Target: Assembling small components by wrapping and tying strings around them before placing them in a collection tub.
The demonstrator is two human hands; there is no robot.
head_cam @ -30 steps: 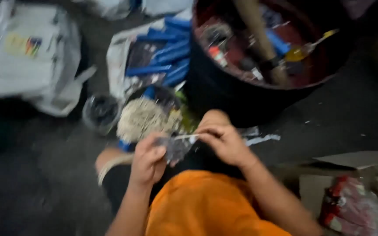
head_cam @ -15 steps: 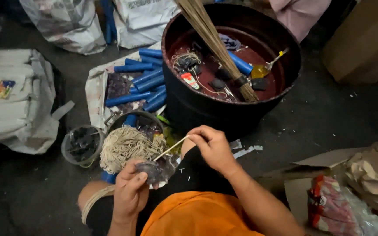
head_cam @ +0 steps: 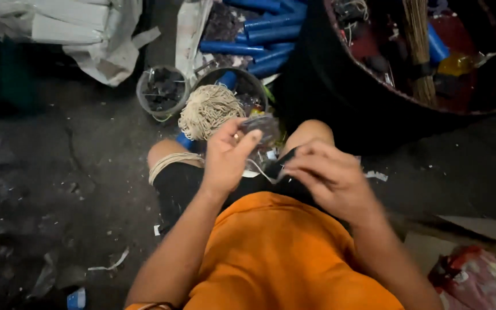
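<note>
**Head view: 2 bare hands working a thin strip at a small dark bundle above the lap**

Head camera looks straight down at a seated person in an orange shirt (head_cam: pixel 282 252) on a dark, littered floor (head_cam: pixel 58 189). The left hand (head_cam: pixel 225 155) is raised over the knees, its fingers (head_cam: pixel 242 143) curled and clamped on a small dark, greyish bundle (head_cam: pixel 262 127); what the bundle is made of is too blurred to tell. The right hand (head_cam: pixel 328 178) sits just beside and below it, with fingertips pinched together on the end of a thin pale strip (head_cam: pixel 264 172) that runs up toward the bundle. Motion blur softens the right hand.

Just beyond the hands, a ball of pale beige string (head_cam: pixel 208 109) rests in a round container (head_cam: pixel 254 86). To its left stands a small clear tub (head_cam: pixel 162 89) holding dark bits. Loops of the same pale string (head_cam: pixel 170 162) wrap the person's left knee.

Further off, blue tubes (head_cam: pixel 259 34) lie stacked on a white sack (head_cam: pixel 188 28). A large black round basin (head_cam: pixel 340 97) with a red inside fills the upper right, holding a bundle of broom straws (head_cam: pixel 420 51), another blue tube and a yellow object. White plastic bags (head_cam: pixel 64 28) lie at upper left. A torn cardboard piece (head_cam: pixel 477 227) and a red-and-white crumpled wrapper (head_cam: pixel 472 275) sit at lower right.
</note>
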